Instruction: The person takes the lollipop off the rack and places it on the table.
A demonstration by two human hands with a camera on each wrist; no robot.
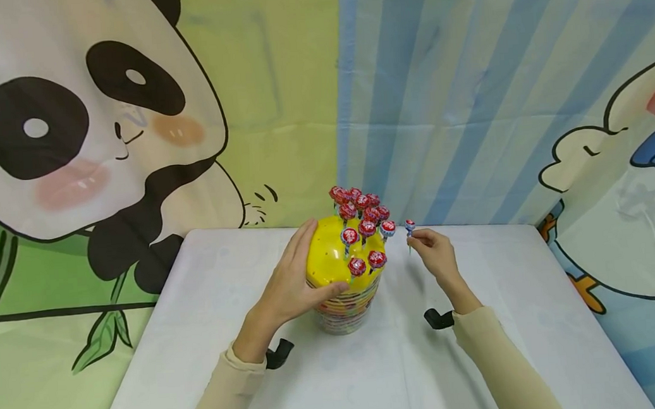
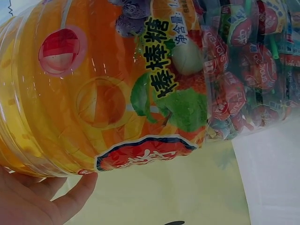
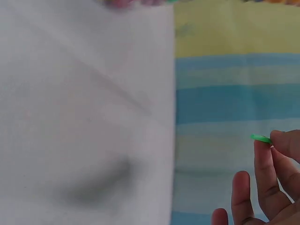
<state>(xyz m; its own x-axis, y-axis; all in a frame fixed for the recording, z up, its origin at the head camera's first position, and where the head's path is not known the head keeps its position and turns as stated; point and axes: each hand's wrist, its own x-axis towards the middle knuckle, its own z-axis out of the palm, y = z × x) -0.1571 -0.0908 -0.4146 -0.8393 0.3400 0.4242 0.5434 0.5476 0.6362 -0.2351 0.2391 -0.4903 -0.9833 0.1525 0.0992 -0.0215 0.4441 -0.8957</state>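
Observation:
A clear lollipop jar (image 1: 344, 320) with a domed yellow lid (image 1: 322, 249) stands upright on the table. Several red-wrapped lollipops (image 1: 366, 228) stick up from holes over the lid's right and far parts. My left hand (image 1: 287, 283) grips the lid from the left, thumb across its front. The left wrist view has the jar's orange label (image 2: 108, 103) up close, with wrapped lollipops (image 2: 258, 65) inside the jar. Right of the jar, my right hand (image 1: 436, 254) pinches one lollipop (image 1: 410, 225) by its green stick (image 3: 260, 138), head up, apart from the lid.
A white cloth covers the table (image 1: 520, 343). Behind it hangs a printed backdrop with a panda (image 1: 65, 204) on the left and blue stripes (image 1: 400, 98) on the right. A black wrist-camera piece (image 1: 439, 318) juts out beside the right wrist.

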